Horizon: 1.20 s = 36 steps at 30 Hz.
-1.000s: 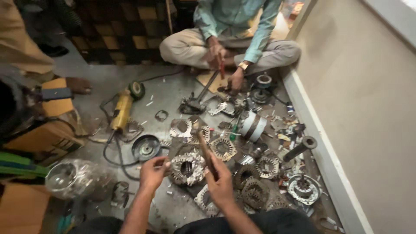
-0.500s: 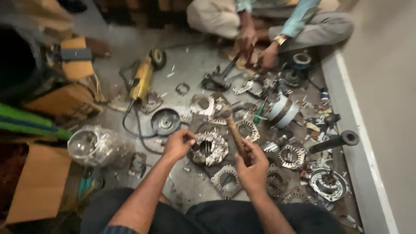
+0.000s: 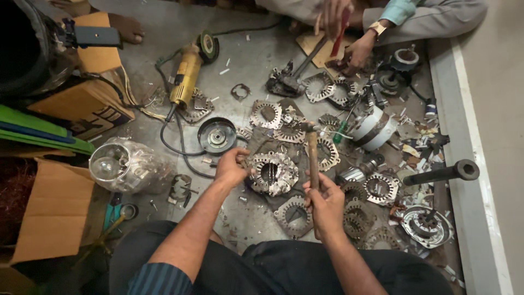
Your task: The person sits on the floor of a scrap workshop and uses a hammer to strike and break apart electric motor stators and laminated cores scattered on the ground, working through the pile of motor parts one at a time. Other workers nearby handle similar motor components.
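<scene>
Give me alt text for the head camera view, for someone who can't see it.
Seen from above, a seated person's right hand grips a wooden-handled hammer while the left hand touches a round metal motor core on a grey floor strewn with similar parts. A yellow angle grinder lies beyond; another person works opposite.

Toothed metal stator ring [image 3: 271, 173] flat on floor; wooden-handled hammer [image 3: 311, 155] upright, head above ring.

A grey concrete floor [image 3: 256, 49], scuffed and littered, meets a pale wall [image 3: 505, 82] along a raised light skirting [image 3: 464, 142] at its right edge.
</scene>
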Motion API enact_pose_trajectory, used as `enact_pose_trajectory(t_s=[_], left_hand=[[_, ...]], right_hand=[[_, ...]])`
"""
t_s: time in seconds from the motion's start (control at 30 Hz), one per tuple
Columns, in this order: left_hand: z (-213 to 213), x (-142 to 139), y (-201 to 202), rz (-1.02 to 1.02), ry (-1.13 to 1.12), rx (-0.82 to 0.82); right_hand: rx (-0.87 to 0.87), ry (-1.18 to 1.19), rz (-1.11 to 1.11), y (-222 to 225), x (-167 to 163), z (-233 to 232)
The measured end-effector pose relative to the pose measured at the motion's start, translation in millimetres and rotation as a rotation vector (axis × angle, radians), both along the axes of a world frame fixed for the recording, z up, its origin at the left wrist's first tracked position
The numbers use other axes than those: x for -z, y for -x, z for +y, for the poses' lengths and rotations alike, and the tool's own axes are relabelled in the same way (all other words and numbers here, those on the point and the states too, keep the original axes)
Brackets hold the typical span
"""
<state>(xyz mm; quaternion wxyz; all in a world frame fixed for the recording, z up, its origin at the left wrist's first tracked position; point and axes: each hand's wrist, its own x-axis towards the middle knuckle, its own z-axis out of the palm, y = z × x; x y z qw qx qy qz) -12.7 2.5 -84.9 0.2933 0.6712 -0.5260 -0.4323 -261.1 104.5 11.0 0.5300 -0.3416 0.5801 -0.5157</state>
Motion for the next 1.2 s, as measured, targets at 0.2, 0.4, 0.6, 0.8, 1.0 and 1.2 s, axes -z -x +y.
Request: enact_pose_trajectory(t_s=[0.2,0.4,0.6,0.8,1.0,1.2], left_hand=[[0.8,3.1,-1.2,0.063,-0.039,-0.098],[12.0,21.8,19.2,0.117,0.082,-0.292],[19.4,27.7,26.3,0.056,0.075,-0.268],[30.1,5.3,31.5,-0.081,0.128,-0.235],[31.3,8.4,34.3,-0.105,0.252,-0.176],[32.1,14.0,34.1,-0.116,0.243,-0.182]], right_hand=[[-0.053,-0.078,-0.016,-4.9,1.2,-0.2],[-0.253,-0.11,0.211,-8.6,1.0,4.6],[-0.348,-0.012,0.631,-16.4,-10.2,9.7],[-0.405,-0.011,0.771,-27.1,-20.4,3.6],[-0.411,0.237,0.816,-35.9,-31.5,9.4],[-0.278,0.47,0.835,-46.4,-37.6,19.2]])
